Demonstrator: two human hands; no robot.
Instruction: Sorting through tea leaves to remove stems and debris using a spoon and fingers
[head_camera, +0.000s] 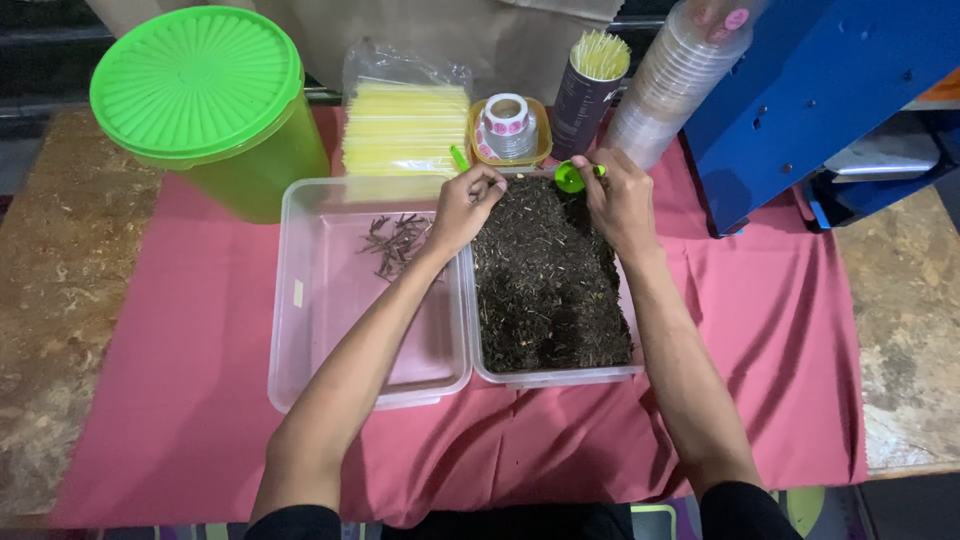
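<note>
Two clear plastic tubs sit side by side on a pink cloth. The right tub is full of dark dried tea leaves. The left tub holds only a small heap of dry stems. My left hand rests at the far edge of the tea, fingers pinched together on the leaves. My right hand is at the far right corner of the tea, closed around a small green scoop.
A large green lidded bucket stands at the back left. Behind the tubs are a bag of yellow straws, a roll of stickers in a small dish, a cup of sticks, stacked clear cups and a blue machine.
</note>
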